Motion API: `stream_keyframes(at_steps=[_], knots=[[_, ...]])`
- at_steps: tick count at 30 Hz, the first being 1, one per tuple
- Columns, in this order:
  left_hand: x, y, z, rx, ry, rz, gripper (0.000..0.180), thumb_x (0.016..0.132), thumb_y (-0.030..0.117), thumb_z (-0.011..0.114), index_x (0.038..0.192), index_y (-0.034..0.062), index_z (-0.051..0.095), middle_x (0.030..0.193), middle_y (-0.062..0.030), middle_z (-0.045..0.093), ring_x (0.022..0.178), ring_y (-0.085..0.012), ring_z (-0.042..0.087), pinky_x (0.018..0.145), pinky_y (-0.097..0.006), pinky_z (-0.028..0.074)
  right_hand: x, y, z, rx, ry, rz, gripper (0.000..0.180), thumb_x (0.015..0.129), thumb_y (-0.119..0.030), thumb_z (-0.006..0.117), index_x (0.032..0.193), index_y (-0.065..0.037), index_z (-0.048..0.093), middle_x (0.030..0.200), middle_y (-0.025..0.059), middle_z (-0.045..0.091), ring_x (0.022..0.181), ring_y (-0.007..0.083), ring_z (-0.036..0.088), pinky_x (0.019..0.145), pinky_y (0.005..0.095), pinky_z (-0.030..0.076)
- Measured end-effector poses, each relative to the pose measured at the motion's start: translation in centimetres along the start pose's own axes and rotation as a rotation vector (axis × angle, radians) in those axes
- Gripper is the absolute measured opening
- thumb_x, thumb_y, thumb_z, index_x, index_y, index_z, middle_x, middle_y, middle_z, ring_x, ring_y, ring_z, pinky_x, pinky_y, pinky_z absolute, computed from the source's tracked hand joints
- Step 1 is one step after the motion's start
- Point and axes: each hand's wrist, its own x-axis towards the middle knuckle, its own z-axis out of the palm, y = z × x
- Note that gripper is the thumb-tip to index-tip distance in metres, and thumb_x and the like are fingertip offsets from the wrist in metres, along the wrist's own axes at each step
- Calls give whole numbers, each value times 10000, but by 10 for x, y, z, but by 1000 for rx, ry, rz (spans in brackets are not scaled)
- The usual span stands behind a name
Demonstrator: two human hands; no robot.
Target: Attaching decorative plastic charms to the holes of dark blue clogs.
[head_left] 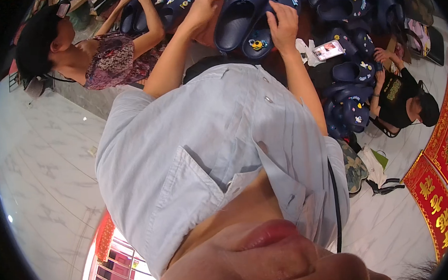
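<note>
While held, navy clog (239,16) bears yellow charm (257,44).

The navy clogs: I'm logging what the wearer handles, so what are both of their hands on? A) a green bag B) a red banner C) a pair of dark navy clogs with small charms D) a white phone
C: the left hand and right hand both grip the navy clogs, which carry small coloured charms.

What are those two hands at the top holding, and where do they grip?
A pair of navy clogs with small charms. The right hand grips the right clog's outer edge; the left hand rests on the left clog's edge, one finger pressing a charm near its top.
</note>
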Motion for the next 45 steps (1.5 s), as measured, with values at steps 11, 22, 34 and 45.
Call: stream_keyframes(at_steps=[11,22,34,45], knots=[[-9,13,-5,-5,153,20,301,866,83,561,1129,105,707,1036,-151,710,986,-308,683,886,-352,522,-60,-23,-27,-216,-497,-237,206,790,-127,616,980,-118,696,988,20,647,1062,225,564,957,459,388],[-7,46,-4,85,243,310,206,827,34,629,1007,76,721,1026,-117,702,958,-303,661,853,-369,522,-62,-26,-13,-173,-540,-168,176,798,-146,636,966,-129,687,952,35,620,1016,229,564,956,467,377],[7,71,9,155,218,577,201,818,11,650,1006,56,702,1071,-98,671,991,-297,618,868,-387,505,-63,-25,-20,-32,-559,-96,186,779,-128,664,965,-117,679,904,43,591,955,233,560,863,383,404],[15,81,52,469,237,770,443,804,290,740,1228,211,640,1206,-37,596,1162,-262,523,936,-443,397,-66,-27,-17,-10,-531,-79,266,742,-114,695,1003,-123,646,889,60,590,945,256,558,790,385,434]])
